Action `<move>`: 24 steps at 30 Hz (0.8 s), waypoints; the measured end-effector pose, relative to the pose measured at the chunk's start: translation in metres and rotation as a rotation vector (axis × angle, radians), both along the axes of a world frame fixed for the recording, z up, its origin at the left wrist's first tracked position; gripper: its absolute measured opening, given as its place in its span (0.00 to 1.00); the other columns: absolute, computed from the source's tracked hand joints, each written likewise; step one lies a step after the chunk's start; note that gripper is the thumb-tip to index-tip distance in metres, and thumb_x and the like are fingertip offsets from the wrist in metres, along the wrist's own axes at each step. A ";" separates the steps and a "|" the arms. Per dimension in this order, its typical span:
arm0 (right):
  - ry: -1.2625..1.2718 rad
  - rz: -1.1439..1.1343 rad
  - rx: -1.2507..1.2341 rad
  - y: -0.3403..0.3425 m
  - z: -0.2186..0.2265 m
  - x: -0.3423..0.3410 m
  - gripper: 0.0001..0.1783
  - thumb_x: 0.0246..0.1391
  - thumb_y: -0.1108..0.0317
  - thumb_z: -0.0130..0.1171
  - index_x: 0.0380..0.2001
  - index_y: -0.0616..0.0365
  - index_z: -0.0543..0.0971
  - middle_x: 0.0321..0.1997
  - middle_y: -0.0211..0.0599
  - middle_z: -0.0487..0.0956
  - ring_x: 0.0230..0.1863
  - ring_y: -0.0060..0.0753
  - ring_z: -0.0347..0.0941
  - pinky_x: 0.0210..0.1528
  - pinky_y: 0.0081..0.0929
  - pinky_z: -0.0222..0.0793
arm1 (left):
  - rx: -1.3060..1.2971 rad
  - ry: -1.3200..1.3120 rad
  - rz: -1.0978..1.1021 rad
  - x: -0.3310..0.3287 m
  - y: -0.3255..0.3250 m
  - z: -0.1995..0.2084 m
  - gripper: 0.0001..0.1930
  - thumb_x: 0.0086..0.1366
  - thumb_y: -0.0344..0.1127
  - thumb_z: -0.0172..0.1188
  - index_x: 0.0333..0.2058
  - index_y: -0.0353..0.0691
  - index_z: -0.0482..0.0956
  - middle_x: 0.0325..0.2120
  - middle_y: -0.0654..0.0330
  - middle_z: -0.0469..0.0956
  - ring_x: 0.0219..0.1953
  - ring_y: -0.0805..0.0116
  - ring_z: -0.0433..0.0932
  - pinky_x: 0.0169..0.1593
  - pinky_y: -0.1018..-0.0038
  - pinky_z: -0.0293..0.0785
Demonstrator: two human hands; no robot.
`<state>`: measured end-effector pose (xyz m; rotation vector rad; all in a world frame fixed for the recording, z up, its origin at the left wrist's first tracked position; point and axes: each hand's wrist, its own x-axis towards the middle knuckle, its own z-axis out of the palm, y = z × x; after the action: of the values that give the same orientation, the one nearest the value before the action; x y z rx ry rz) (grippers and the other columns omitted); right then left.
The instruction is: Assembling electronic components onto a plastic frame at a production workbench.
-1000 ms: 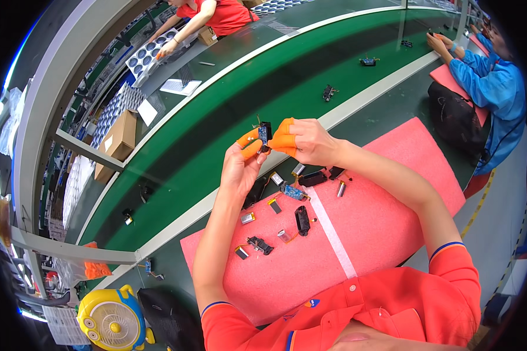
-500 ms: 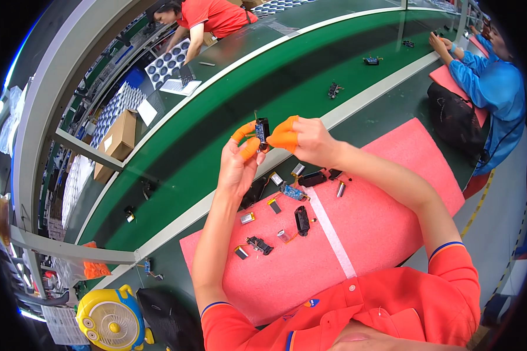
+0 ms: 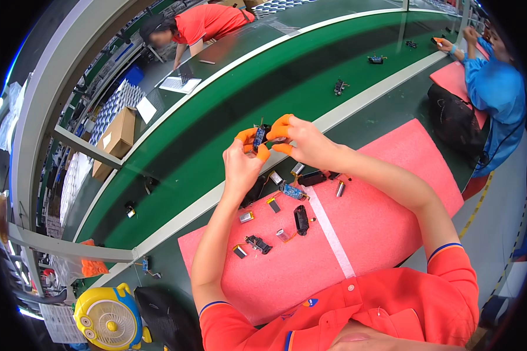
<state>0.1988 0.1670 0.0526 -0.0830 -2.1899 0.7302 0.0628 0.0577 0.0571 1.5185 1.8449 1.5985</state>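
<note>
Over the edge of the green belt, my left hand, in orange finger cots, pinches a small blue circuit board in a black housing. Close on its right is my right hand, also in orange finger cots. Its fingertips are curled together around a small greyish part that I cannot make out. Below my hands, a pink foam mat carries several silver battery cells, another blue circuit board and black housings.
The green conveyor belt carries spaced-out small assemblies. A metal rail borders it. At lower left stand a yellow fan and a black bag. One co-worker in blue sits right; another in red leans across the belt.
My right fingers have opened wider beside the board, which my left hand has tilted slightly. Belt assemblies have shifted rightward. The co-worker in red moved left, and the round-hole tray is out of sight.
</note>
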 end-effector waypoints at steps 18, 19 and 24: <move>0.139 -0.056 0.699 -0.001 -0.005 0.000 0.07 0.32 0.72 0.58 0.16 0.61 0.71 0.29 0.38 0.70 0.31 0.38 0.69 0.34 0.30 0.69 | 0.042 -0.395 -0.177 0.001 -0.001 -0.013 0.17 0.58 0.18 0.49 0.48 0.26 0.67 0.37 0.53 0.74 0.28 0.69 0.77 0.35 0.75 0.77; 0.145 -0.055 0.689 0.000 -0.004 0.000 0.07 0.32 0.72 0.58 0.15 0.61 0.71 0.28 0.38 0.70 0.31 0.38 0.68 0.33 0.30 0.69 | 0.049 -0.370 -0.180 0.001 -0.001 -0.013 0.18 0.58 0.18 0.49 0.49 0.26 0.67 0.37 0.53 0.74 0.29 0.69 0.78 0.36 0.75 0.77; 0.104 -0.065 0.674 0.003 -0.010 -0.004 0.18 0.29 0.77 0.53 0.32 0.66 0.76 0.34 0.39 0.73 0.35 0.39 0.71 0.36 0.30 0.71 | 0.066 -0.225 -0.174 -0.004 -0.005 -0.013 0.19 0.58 0.16 0.48 0.50 0.27 0.67 0.39 0.53 0.73 0.32 0.68 0.78 0.38 0.75 0.77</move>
<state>0.1952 0.1700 0.0427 0.2220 -2.2077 -0.0631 0.0590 0.0531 0.0446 1.4166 1.5123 1.6844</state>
